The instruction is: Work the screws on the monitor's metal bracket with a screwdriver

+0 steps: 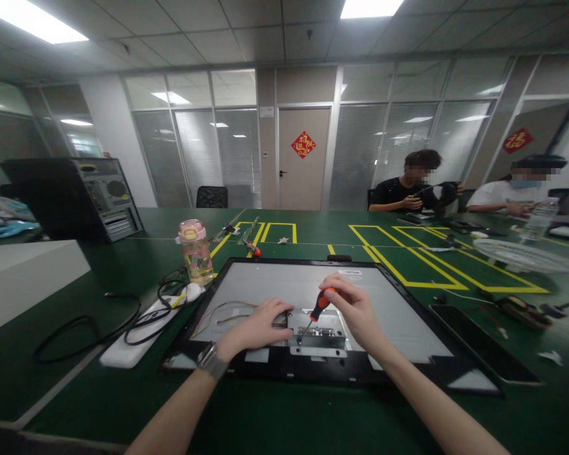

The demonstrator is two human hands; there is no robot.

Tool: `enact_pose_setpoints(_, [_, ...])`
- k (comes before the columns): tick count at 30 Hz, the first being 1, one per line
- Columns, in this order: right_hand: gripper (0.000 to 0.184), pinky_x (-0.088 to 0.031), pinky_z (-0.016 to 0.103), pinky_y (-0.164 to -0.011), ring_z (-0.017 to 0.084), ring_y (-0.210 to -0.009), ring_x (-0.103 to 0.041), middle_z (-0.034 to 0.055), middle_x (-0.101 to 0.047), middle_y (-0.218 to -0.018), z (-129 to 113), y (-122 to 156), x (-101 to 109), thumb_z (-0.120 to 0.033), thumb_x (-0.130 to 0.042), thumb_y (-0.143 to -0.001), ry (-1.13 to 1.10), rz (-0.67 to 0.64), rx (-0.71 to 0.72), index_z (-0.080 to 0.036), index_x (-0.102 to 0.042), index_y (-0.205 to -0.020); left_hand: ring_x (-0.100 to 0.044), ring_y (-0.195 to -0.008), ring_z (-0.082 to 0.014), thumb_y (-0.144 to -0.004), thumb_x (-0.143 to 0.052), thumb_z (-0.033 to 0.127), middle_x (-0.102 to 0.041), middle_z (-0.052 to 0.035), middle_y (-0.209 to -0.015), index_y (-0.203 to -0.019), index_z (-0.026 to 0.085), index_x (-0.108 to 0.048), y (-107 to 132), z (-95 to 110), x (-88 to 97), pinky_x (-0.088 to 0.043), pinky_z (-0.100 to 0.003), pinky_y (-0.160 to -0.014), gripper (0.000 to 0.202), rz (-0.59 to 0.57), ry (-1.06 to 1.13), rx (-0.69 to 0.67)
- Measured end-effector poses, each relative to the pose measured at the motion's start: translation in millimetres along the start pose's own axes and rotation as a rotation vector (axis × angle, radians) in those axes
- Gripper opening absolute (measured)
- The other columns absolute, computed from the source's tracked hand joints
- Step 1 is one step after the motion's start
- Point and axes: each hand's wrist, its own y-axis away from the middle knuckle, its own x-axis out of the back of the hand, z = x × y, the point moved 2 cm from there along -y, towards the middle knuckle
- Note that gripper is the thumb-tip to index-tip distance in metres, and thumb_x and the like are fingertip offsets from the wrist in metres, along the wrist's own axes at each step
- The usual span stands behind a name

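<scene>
A flat display panel (408, 316) with a black frame lies back side up on the green table. On its near middle part sits a silver metal bracket (340, 342). My right hand (353, 309) is closed around the black and orange handle of a screwdriver (319, 306). The shaft slants down to the left, and its tip meets the bracket's left part; the screw under it is too small to make out. My left hand (260, 325) grips the bracket's left end, thumb nearer me, fingers beyond. Thin cables (225, 306) run on the panel beside that hand.
Left of the panel are a white power strip (137, 338), a black cable (88, 322) and a pink-lidded bottle (195, 253). Another screwdriver (253, 249) lies behind. A dark flat slab (486, 344) is at the right. A computer case (71, 196) stands far left. Two people sit far right.
</scene>
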Motion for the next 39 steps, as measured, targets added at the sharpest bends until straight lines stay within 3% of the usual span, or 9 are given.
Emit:
enact_pose_setpoints(4, [0.021, -0.047, 0.037, -0.085, 0.020, -0.088, -0.063, 0.0041, -0.068, -0.093, 10.7, -0.6, 3.1, -0.035, -0.058, -0.085, -0.089, -0.016, -0.116, -0.026, -0.069, -0.102, -0.048, -0.111, -0.0234, -0.082, -0.059, 0.035, -0.051, -0.0074, -0.119, -0.129, 0.023, -0.048, 0.3, 1.5, 1.2, -0.037, -0.034, -0.098, 0.050, -0.006, 0.006, 0.002])
enact_pose_setpoints(7, [0.021, -0.044, 0.038, -0.090, 0.021, -0.094, -0.061, 0.0050, -0.069, -0.097, 17.7, -1.1, 4.1, -0.038, -0.058, -0.085, -0.148, 0.008, -0.144, -0.025, -0.069, -0.098, -0.049, -0.109, -0.0232, -0.081, -0.059, 0.034, -0.052, -0.0072, -0.117, -0.128, 0.023, -0.049, 0.0, 1.2, 1.1, -0.038, -0.033, -0.097, 0.049, -0.005, 0.004, 0.003])
enact_pose_setpoints(10, [0.018, -0.046, 0.035, -0.084, 0.019, -0.085, -0.061, 0.0029, -0.068, -0.093, 18.4, -1.4, 3.4, -0.039, -0.066, -0.079, -0.192, 0.028, -0.146, -0.025, -0.070, -0.088, -0.049, -0.108, -0.0228, -0.081, -0.059, 0.034, -0.052, -0.0070, -0.116, -0.128, 0.023, -0.049, -0.1, 0.2, 0.6, -0.038, -0.033, -0.096, 0.048, -0.003, -0.009, 0.003])
enact_pose_setpoints(13, [0.018, -0.048, 0.033, -0.078, 0.016, -0.076, -0.062, 0.0010, -0.067, -0.088, 14.8, -1.6, 2.3, -0.038, -0.069, -0.077, -0.234, -0.001, -0.182, -0.026, -0.070, -0.090, -0.050, -0.108, -0.0227, -0.081, -0.059, 0.035, -0.052, -0.0066, -0.117, -0.127, 0.024, -0.049, 0.2, 0.1, 0.5, -0.038, -0.033, -0.096, 0.048, -0.006, -0.003, 0.009])
enact_pose_setpoints(17, [0.027, -0.046, 0.038, -0.086, 0.019, -0.085, -0.063, 0.0039, -0.070, -0.094, 10.0, -1.4, 1.9, -0.038, -0.066, -0.079, -0.242, -0.041, -0.221, -0.026, -0.068, -0.103, -0.048, -0.110, -0.0236, -0.081, -0.059, 0.035, -0.052, -0.0070, -0.117, -0.126, 0.024, -0.050, 0.5, 2.5, 1.5, -0.038, -0.033, -0.097, 0.048, -0.009, 0.003, 0.017])
enact_pose_setpoints(21, [0.022, -0.045, 0.037, -0.089, 0.020, -0.092, -0.062, 0.0046, -0.068, -0.097, 9.6, -0.2, 0.9, -0.039, -0.063, -0.082, -0.204, -0.030, -0.174, -0.025, -0.070, -0.097, -0.048, -0.111, -0.0236, -0.081, -0.059, 0.034, -0.052, -0.0077, -0.118, -0.127, 0.022, -0.050, 0.4, 4.2, 1.9, -0.037, -0.033, -0.097, 0.048, -0.013, 0.005, 0.018])
enact_pose_setpoints(26, [0.015, -0.051, 0.033, -0.072, 0.016, -0.072, -0.062, 0.0014, -0.066, -0.086, 8.8, 0.5, -0.5, -0.036, -0.065, -0.080, -0.206, -0.054, -0.149, -0.026, -0.070, -0.091, -0.049, -0.110, -0.0233, -0.081, -0.059, 0.036, -0.051, -0.0073, -0.118, -0.126, 0.023, -0.050, -0.1, 0.3, -0.1, -0.037, -0.033, -0.098, 0.048, -0.003, 0.008, 0.016])
enact_pose_setpoints(33, [0.024, -0.046, 0.038, -0.089, 0.020, -0.092, -0.064, 0.0055, -0.070, -0.100, 8.6, 0.7, 0.4, -0.037, -0.057, -0.087, -0.160, -0.077, -0.159, -0.026, -0.067, -0.105, -0.047, -0.113, -0.0243, -0.081, -0.059, 0.036, -0.051, -0.0078, -0.119, -0.128, 0.023, -0.049, -0.7, -2.6, -1.3, -0.037, -0.034, -0.099, 0.050, -0.011, 0.003, 0.007])
enact_pose_setpoints(39, [0.012, -0.051, 0.033, -0.073, 0.017, -0.076, -0.065, 0.0010, -0.065, -0.092, 8.1, 0.6, -1.1, -0.034, -0.066, -0.080, -0.240, -0.076, -0.129, -0.027, -0.070, -0.089, -0.048, -0.112, -0.0243, -0.081, -0.059, 0.035, -0.051, -0.0080, -0.119, -0.127, 0.022, -0.050, -0.1, 1.9, 1.2, -0.037, -0.034, -0.098, 0.049, -0.013, -0.005, 0.025])
